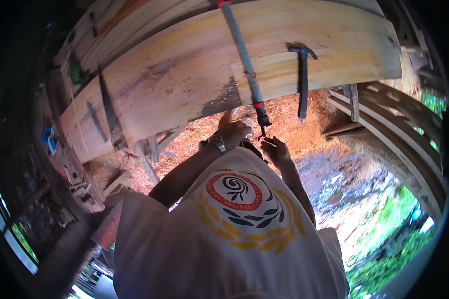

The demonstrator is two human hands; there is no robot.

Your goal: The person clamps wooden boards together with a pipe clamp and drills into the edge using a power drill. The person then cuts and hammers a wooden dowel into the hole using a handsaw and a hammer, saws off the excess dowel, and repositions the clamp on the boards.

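A long bar clamp (244, 55) lies across a wide wooden plank (174, 74), its screw end and small bent handle jutting past the near edge. My left hand (233, 132), with a metal watch at the wrist, is beside that screw end. Its thumb points up toward the plank edge and its fingers are curled; what they hold is hidden. On the other side, my right hand (277, 151) has bent fingers close to the handle's tip. Contact with the handle is not clear. A dark object partly shows between the hands, against the white shirt.
A claw hammer (303, 79) rests on the plank to the right, its handle overhanging the near edge. A handsaw (110, 107) lies at the left. Wood shavings (289, 124) cover the ground below. Slanted timbers (399, 124) stand at right, near a wooden support (354, 102).
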